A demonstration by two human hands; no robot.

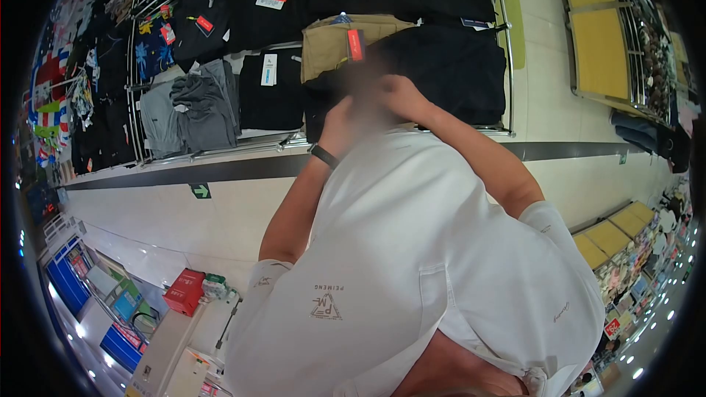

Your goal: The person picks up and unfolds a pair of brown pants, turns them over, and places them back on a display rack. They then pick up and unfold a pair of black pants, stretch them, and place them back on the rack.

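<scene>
Side by side in front of my chest, both hands are at the rack of folded clothes. My left hand (338,123), with a dark band at the wrist, is nearest a black garment (315,103); a blurred patch hides its fingers. My right hand (404,97) looks closed, its fingers curled in beside a folded black garment (456,73). Whatever lies between the hands is smeared and cannot be made out. Just beyond them lies a folded khaki garment (320,51) with a red tag (356,45).
Grey trousers (206,106) and black garments with tags (269,70) fill the metal rack (509,81). Patterned clothes hang at the far left. A yellow-panelled stand (599,29) is at the right. A red box (184,291) sits on a counter at the lower left.
</scene>
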